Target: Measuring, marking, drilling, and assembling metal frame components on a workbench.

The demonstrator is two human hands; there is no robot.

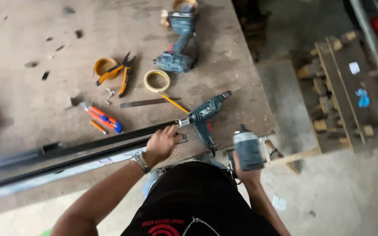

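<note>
My left hand [162, 143] rests palm down on the end of a long black metal profile [88, 146] that lies across the front of a worn wooden worktable [110, 26]. A watch sits on that wrist. My right hand [243, 171] grips a grey-and-dark power tool [248, 150] just off the table's right front corner. A teal corded drill [204, 116] lies on the table between my two hands, its chuck pointing up and to the right.
A cordless drill [176, 43] lies at the table's back. Orange-handled pliers [119, 72], two tape rolls [156, 80], a pencil [173, 103], a flat metal blade [147, 102] and an orange utility knife [101, 117] are scattered mid-table. A wooden pallet [342, 91] stands on the floor to the right.
</note>
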